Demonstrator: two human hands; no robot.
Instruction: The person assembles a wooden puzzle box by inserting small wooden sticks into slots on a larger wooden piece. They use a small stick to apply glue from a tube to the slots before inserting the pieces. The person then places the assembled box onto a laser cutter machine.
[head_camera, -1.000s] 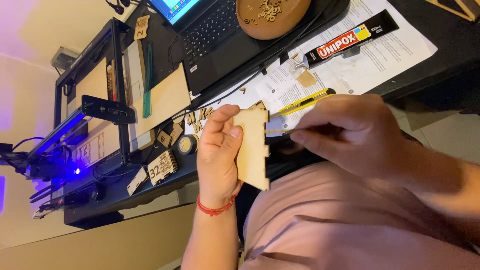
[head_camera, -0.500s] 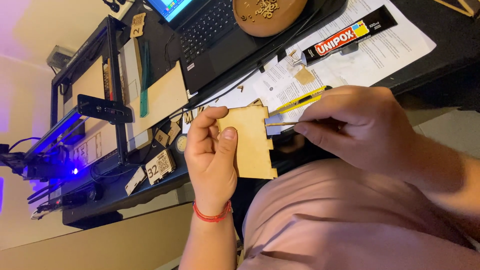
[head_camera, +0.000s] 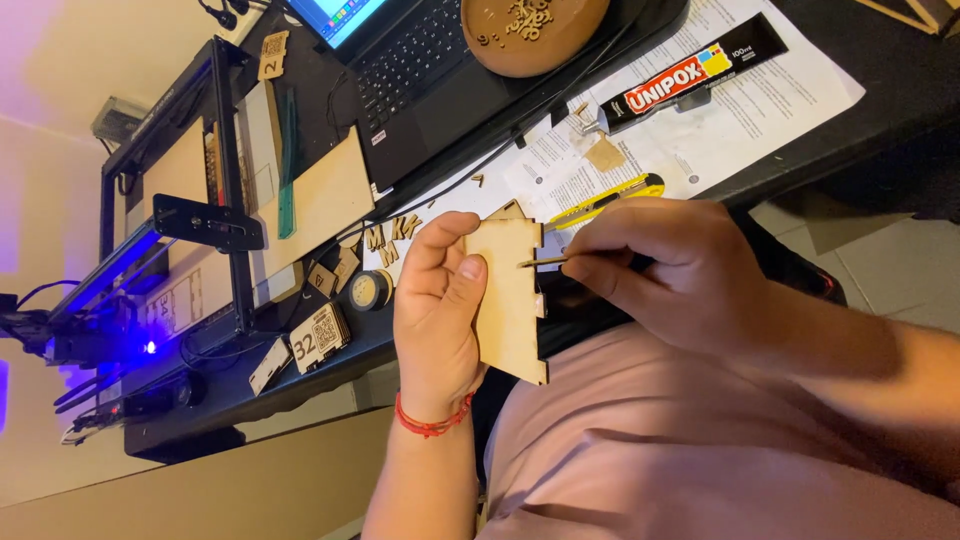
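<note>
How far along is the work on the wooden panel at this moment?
Done: the wooden panel is already cut out, with notched edges. In hand: the left hand holds it upright while the right hand points a thin stick at its edge. Left: loose wooden letters and the glue box lie on the desk.

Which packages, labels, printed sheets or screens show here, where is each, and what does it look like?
Glue box: long, black with a red band, lying on the paper at the top.
Printed sheet: white, under the box on the desk.
Laptop screen: lit blue, at the top edge.
Wooden tag: square, with a black code pattern, left of the left hand.
</note>
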